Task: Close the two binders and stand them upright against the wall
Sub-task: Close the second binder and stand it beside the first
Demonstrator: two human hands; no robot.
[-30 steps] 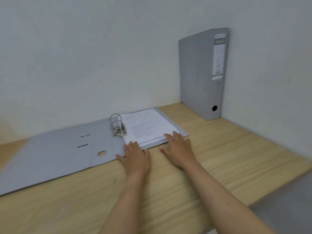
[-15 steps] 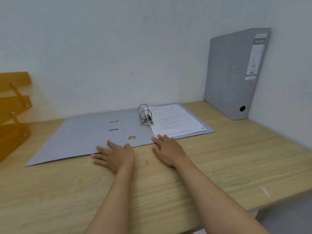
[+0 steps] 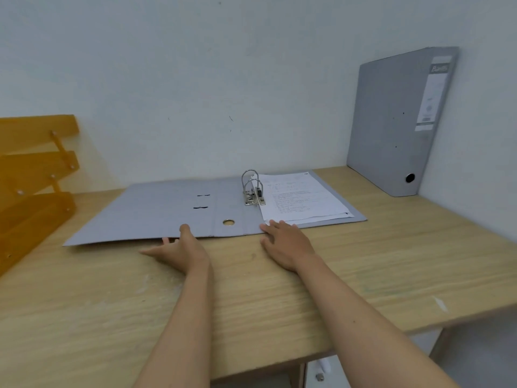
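Observation:
A grey lever-arch binder [image 3: 156, 211] lies open and flat on the wooden desk [image 3: 391, 261], its metal rings [image 3: 253, 189] upright and white printed sheets [image 3: 299, 197] on its right half. My left hand [image 3: 179, 247] is at the near edge of the left cover, thumb on top and fingertips tucked under the edge. My right hand [image 3: 285, 242] rests flat on the desk, its fingertips touching the near edge of the sheets. A second grey binder [image 3: 391, 121] stands shut and upright in the far right corner against the wall.
An orange tiered paper tray [image 3: 30, 180] stands at the left edge of the desk, close to the open cover's far left corner. White walls run behind and to the right. The desk's front edge runs below my forearms.
My left hand has slid left along the binder's near edge and now pinches the left cover. My right hand has moved left to the sheets' near left corner. The view has turned left.

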